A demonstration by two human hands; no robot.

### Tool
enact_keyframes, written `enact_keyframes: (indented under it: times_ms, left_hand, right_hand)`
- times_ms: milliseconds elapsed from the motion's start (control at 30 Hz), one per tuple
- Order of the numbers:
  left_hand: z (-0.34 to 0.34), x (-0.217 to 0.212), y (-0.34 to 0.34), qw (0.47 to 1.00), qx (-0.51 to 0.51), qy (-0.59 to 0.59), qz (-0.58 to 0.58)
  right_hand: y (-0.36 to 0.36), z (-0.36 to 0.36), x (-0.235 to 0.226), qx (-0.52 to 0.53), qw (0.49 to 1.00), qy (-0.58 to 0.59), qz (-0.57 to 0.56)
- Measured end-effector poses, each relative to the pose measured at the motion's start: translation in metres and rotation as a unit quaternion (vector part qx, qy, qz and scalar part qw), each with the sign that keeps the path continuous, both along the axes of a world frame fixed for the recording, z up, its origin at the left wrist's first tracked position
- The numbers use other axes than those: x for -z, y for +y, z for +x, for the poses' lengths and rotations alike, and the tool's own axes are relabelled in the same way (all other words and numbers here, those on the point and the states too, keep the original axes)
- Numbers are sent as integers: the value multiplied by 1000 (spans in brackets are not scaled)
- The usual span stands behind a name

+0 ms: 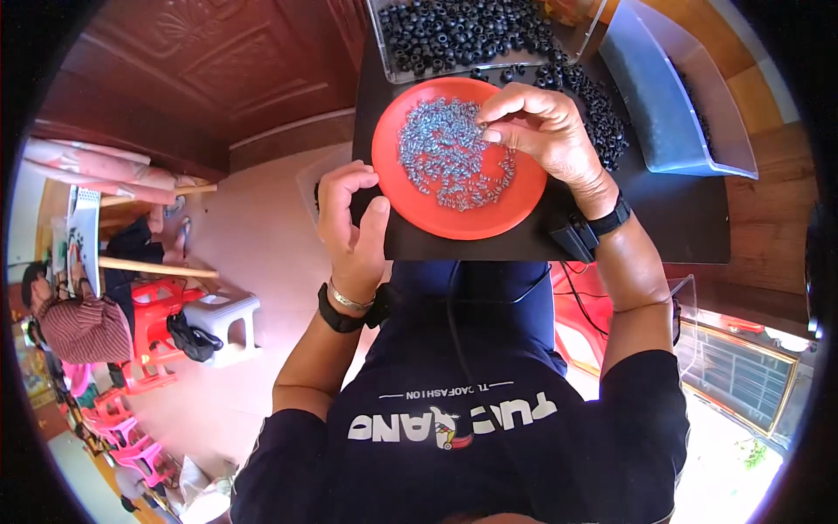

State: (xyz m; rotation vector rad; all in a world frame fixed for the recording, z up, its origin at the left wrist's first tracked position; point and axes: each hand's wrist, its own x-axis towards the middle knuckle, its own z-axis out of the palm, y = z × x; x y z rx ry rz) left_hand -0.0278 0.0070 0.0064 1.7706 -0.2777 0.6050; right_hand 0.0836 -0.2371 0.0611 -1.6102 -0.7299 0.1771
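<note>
bright daylight | glare blown out lower right | fisheye bending, dark rim | centre sharp

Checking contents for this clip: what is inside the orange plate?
The orange plate holds a loose pile of small silvery metal springs. The right hand reaches over its upper right edge, hiding whatever lies beneath the fingers.

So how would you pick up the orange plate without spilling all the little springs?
Probably by the bare rim of the orange plate on the near side, coming in from below the lip. The small metal springs are heaped in the middle and far half, and the right hand already covers the far right edge. Keep it level; it looks shallow.
</note>
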Motion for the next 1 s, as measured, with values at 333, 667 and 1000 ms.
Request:
enact_keyframes:
  times_ms: [333, 667, 1000]
  left_hand:
    - [11, -59, -49, 988, 4, -29, 150]
    - [24, -48, -62, 978, 158, 130, -37]
    - [29, -60, -58, 964, 188, 176, -72]
  right_hand:
    - [3, -20, -7, -34, 993, -105, 32]
    - [1, -22, -10, -93, 988, -117, 49]
    - [2, -16, -3, -72, 979, -190, 31]
